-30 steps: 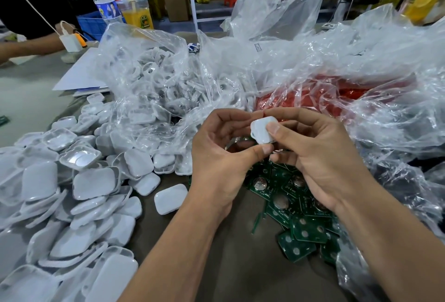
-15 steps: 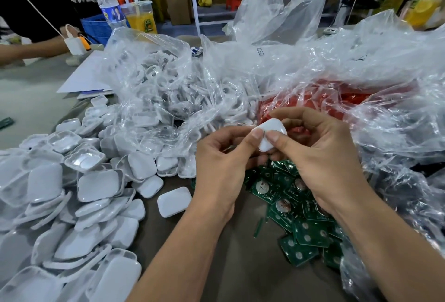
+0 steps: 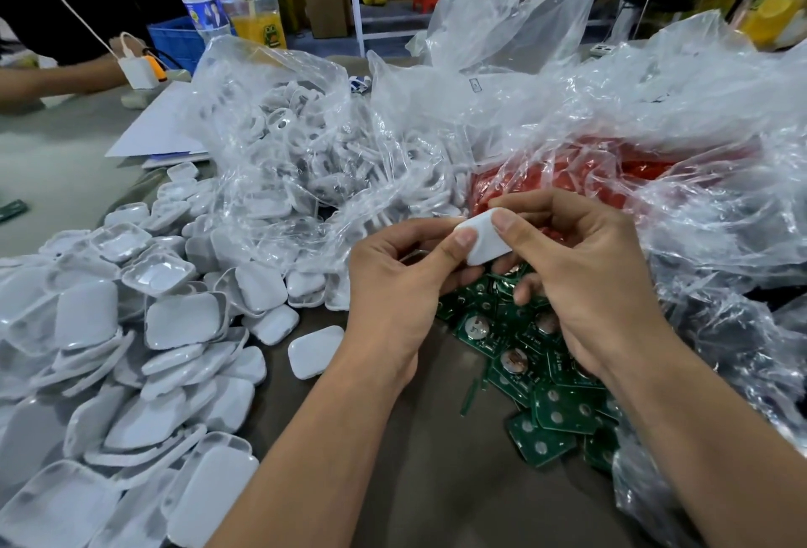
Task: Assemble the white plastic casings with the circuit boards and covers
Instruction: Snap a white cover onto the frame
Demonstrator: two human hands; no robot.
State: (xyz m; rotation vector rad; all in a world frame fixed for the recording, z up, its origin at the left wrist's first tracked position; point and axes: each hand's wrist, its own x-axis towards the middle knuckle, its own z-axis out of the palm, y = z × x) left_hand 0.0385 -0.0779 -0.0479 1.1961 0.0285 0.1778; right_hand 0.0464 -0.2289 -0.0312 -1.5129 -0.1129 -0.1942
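Between both thumbs, raised over the table, sits the small white rounded-square plastic casing (image 3: 487,237). My left hand (image 3: 401,281) and right hand (image 3: 581,277) pinch it together, thumbs pressed on its top face, curled fingers beneath. Uneven pressure could, I judge, seat the cover crooked or shoot the smooth casing out of the pinch. Whether a board already lies inside cannot be told. Just below lies the heap of green circuit boards (image 3: 554,390); to the left, the pile of white casing shells (image 3: 131,351); behind, crumpled clear plastic bags (image 3: 546,119).
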